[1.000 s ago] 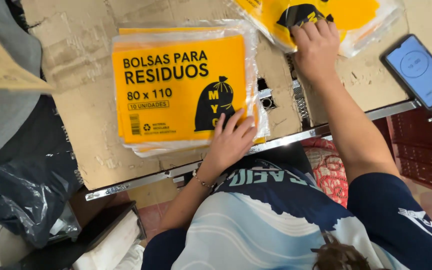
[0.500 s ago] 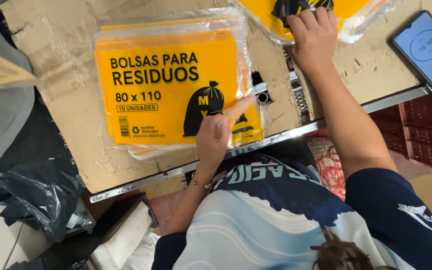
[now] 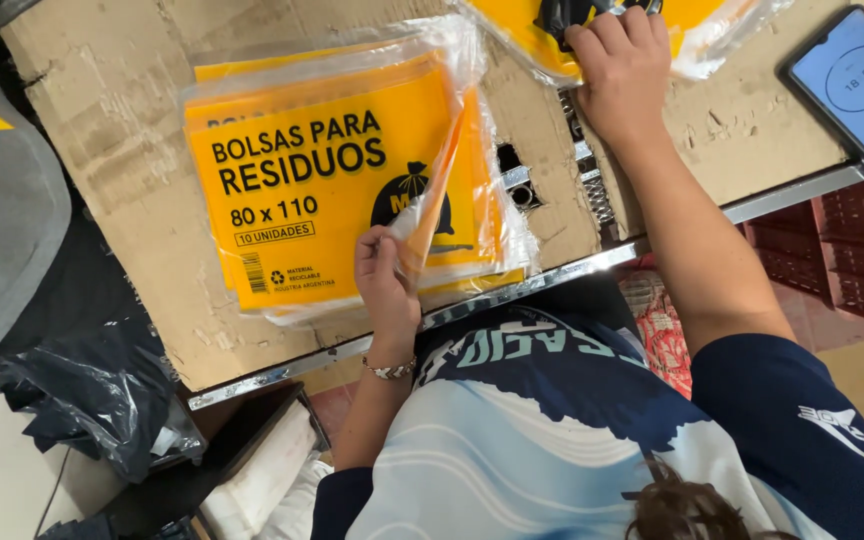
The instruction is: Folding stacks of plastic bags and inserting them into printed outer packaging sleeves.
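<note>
A stack of yellow plastic bag packets (image 3: 302, 190) with black print lies on a cardboard-covered table (image 3: 122, 150). My left hand (image 3: 385, 280) pinches the right edge of the top packet and lifts it, so the edge curls up off the stack. My right hand (image 3: 620, 70) rests flat on another yellow packet (image 3: 542, 30) at the top of the view, fingers spread over its black printed part.
A phone (image 3: 862, 85) with a lit screen lies at the table's right end. A metal rail (image 3: 512, 295) edges the table near my body. Dark plastic bags (image 3: 92, 390) hang low at the left, beside a grey surface (image 3: 2, 210). Red crates (image 3: 832, 260) sit under the table.
My left hand went from lying flat on the stack to pinching the top packet's right edge and lifting it. My right hand stayed on the far packet. The view shifted slightly.
</note>
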